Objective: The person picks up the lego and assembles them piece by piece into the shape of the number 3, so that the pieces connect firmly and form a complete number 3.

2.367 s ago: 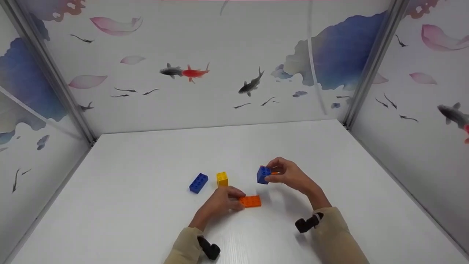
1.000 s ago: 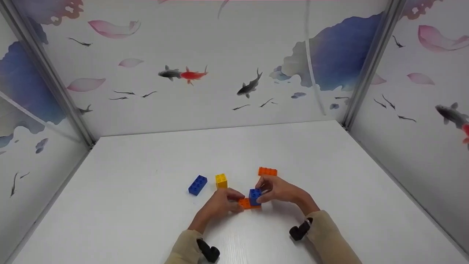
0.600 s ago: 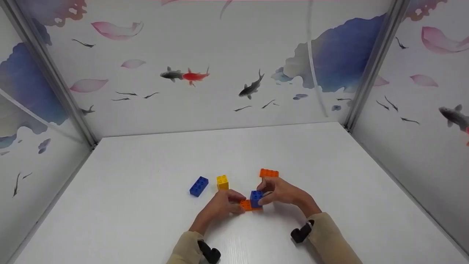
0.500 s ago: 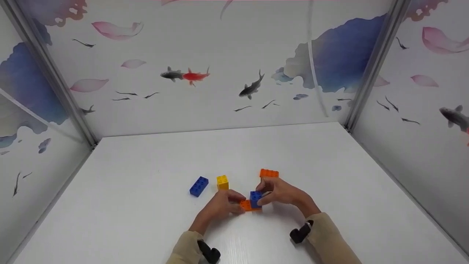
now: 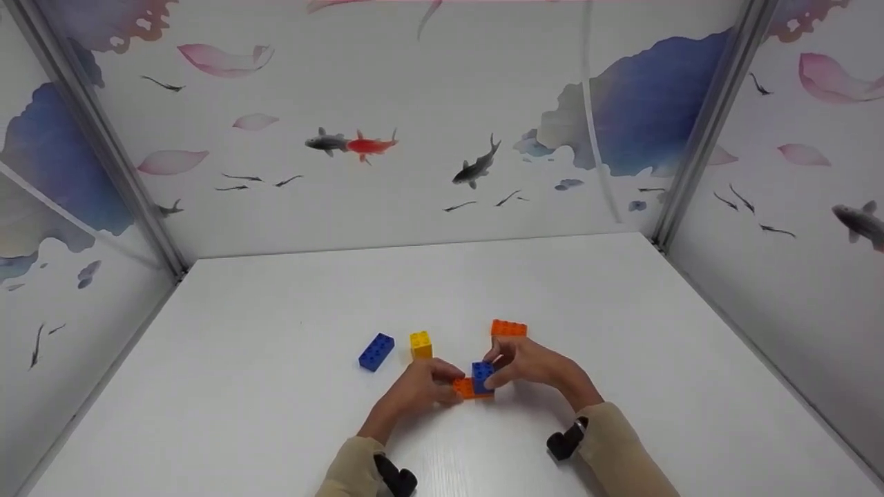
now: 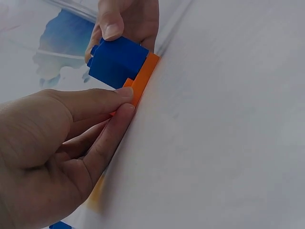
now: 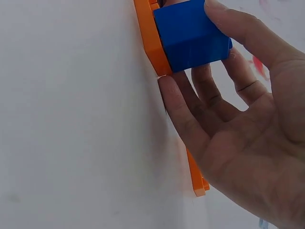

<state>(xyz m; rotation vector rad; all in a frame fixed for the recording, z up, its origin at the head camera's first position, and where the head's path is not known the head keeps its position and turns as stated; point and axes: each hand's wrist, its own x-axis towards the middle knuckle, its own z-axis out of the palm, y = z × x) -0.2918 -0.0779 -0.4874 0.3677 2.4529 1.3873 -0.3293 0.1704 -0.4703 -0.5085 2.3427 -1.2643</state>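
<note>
A flat orange brick (image 5: 464, 388) lies on the white table, its left end pinched between thumb and fingers of my left hand (image 5: 419, 388). On its right half sits a square blue brick (image 5: 481, 379), which my right hand (image 5: 537, 362) grips from the right. In the left wrist view the blue brick (image 6: 120, 62) stands on the orange plate (image 6: 145, 78) with its studs facing away from it. The right wrist view shows my thumb on one side of the blue brick (image 7: 193, 36), and a fingertip right at the end of the orange plate (image 7: 151, 40).
Beyond my right hand lies a second flat orange brick (image 5: 509, 327). A yellow brick (image 5: 420, 344) stands just past my left hand, with a longer blue brick (image 5: 376, 352) to its left. Printed walls enclose the table (image 5: 276, 304) at the back and sides.
My right hand has brought the square blue brick down and left onto the near orange plate, uncovering the far orange brick. My left hand keeps its place. Over the last half second little differs.
</note>
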